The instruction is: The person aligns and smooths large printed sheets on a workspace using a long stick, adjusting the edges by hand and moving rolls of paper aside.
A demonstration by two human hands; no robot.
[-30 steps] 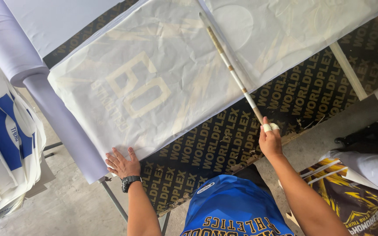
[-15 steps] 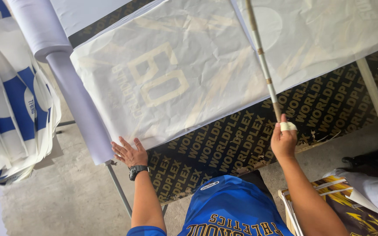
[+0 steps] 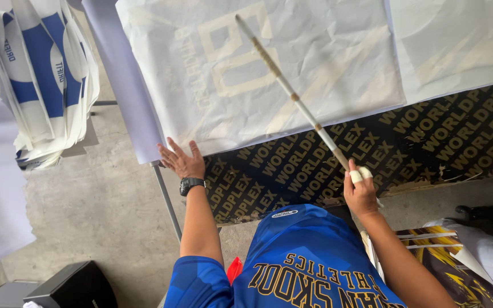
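A concrete floor [image 3: 104,211] lies under a black printed table [image 3: 406,148] draped with a crinkled white sheet [image 3: 292,74] bearing pale numerals. The left hand [image 3: 181,161], fingers spread flat and holding nothing, presses the sheet's near-left corner at the table's edge, seemingly to pin it. The right hand [image 3: 360,191], fist closed round the end of a long stick [image 3: 292,94], angles it across the sheet, apparently for smoothing.

You have one view only, from the camera on your head, looking steeply down and forward past your chest at close range onto the near edge of the counter [image 3: 429,142], with the concrete floor [image 3: 104,205] at left.
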